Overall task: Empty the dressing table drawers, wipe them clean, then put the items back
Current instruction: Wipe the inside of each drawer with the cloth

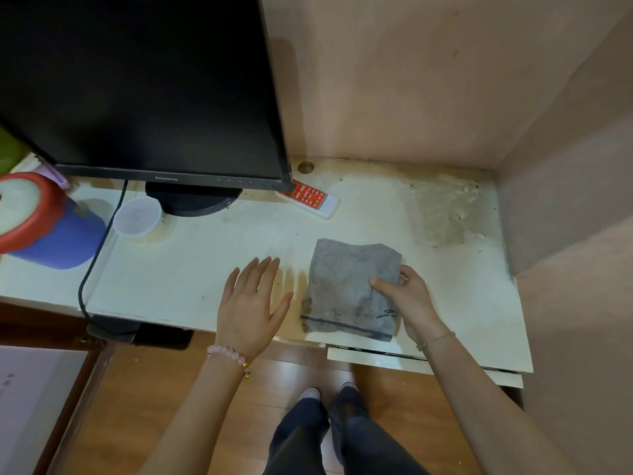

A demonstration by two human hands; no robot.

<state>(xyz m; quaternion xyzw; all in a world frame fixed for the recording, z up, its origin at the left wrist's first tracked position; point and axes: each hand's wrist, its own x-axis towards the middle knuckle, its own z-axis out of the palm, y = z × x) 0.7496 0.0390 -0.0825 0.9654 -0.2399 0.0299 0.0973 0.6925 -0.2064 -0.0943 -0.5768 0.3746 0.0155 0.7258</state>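
A folded grey cloth (346,286) lies flat on the cream tabletop (191,269), close to its front edge. My right hand (409,299) pinches the cloth's right edge between thumb and fingers. Left of the cloth, my left hand (250,299) is spread open with straight fingers just over the tabletop, holding nothing. Under the table's front edge, at the right, a white drawer front (373,361) sticks out a little. What is inside the drawer is hidden.
A black monitor (144,87) stands at the back left, with a red-and-white remote (310,197) beside its base. A clear plastic cup (137,218) and a blue tub with a red lid (44,224) sit left. A dusty patch (445,214) marks the right corner by the side wall.
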